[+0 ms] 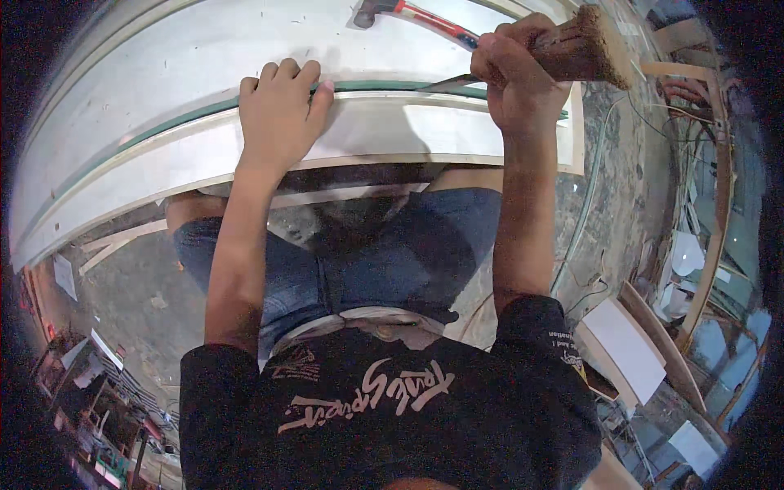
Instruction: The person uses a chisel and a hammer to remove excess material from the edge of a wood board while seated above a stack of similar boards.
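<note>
Left hand pressed palm-down on the long white curved wooden panel, fingers together and curled lightly over the raised edge where a thin green strip runs along the panel; flat on the surface, gripping nothing. Right hand closed tight around the worn brown wooden handle of a chisel, handle pointing up and to the right, frayed at its far end. Narrow flat metal blade reaching left from under the fist, tip resting on the green strip just to the right of the left hand's fingers, close but not touching them. Panel lying across the white worktop in front of the knees, front edge overhanging above the thighs in blue denim shorts. Hammer with a red and black handle lying on the worktop beyond the panel, near the right hand, steel head toward the left, untouched. Black T-shirt with pale lettering filling the lower part of the view. Grey concrete floor below, with scattered white offcuts, wooden slats and loose cables to the right.
</note>
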Action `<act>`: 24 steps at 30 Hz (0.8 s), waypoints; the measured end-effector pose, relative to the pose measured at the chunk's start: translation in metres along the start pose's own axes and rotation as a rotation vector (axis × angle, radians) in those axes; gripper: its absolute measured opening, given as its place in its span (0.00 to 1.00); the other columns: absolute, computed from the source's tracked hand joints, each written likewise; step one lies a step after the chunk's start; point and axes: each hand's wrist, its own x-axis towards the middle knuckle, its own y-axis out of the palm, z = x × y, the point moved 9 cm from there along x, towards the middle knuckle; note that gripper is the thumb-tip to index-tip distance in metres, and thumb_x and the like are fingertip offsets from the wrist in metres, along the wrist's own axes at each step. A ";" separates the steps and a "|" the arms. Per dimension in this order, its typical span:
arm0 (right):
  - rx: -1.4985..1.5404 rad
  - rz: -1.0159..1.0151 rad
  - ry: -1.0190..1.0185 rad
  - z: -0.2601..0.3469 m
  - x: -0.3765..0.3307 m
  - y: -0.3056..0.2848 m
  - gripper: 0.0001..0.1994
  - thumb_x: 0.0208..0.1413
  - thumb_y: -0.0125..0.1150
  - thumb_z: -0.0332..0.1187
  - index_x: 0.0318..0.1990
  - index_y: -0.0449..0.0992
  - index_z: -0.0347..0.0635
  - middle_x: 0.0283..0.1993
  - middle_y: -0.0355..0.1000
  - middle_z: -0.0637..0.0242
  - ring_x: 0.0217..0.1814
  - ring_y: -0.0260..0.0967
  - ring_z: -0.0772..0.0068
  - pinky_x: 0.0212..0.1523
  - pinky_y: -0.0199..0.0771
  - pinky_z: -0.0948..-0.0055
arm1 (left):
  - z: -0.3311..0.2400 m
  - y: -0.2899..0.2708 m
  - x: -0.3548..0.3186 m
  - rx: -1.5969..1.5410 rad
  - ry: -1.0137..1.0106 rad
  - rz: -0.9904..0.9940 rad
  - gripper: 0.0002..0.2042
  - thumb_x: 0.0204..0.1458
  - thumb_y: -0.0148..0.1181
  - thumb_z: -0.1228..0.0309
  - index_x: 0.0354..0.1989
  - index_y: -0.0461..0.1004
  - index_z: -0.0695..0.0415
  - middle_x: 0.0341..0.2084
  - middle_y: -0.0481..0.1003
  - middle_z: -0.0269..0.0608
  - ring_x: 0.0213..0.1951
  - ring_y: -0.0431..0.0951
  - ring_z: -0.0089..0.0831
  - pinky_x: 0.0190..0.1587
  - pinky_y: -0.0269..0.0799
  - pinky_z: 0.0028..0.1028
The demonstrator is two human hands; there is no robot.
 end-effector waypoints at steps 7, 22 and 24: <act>-0.085 -0.082 0.063 0.006 -0.004 0.018 0.12 0.49 0.75 0.22 0.32 0.73 0.44 0.28 0.73 0.72 0.27 0.69 0.78 0.25 0.71 0.74 | -0.004 -0.006 -0.002 0.011 0.014 -0.058 0.15 0.61 0.54 0.56 0.45 0.80 0.51 0.35 0.77 0.41 0.43 0.76 0.40 0.46 0.64 0.44; -0.192 -0.263 0.052 0.036 -0.009 0.025 0.11 0.54 0.61 0.19 0.29 0.65 0.45 0.21 0.53 0.73 0.19 0.47 0.80 0.21 0.51 0.75 | 0.001 0.001 0.000 0.003 -0.044 0.017 0.17 0.63 0.54 0.54 0.47 0.77 0.53 0.42 0.77 0.43 0.49 0.75 0.43 0.52 0.66 0.48; -0.130 -0.317 0.029 0.041 -0.019 0.031 0.11 0.55 0.64 0.19 0.31 0.68 0.44 0.23 0.60 0.72 0.19 0.51 0.80 0.20 0.54 0.77 | 0.002 0.000 -0.001 -0.021 -0.053 -0.021 0.17 0.62 0.55 0.53 0.48 0.77 0.54 0.43 0.77 0.44 0.50 0.75 0.43 0.53 0.66 0.49</act>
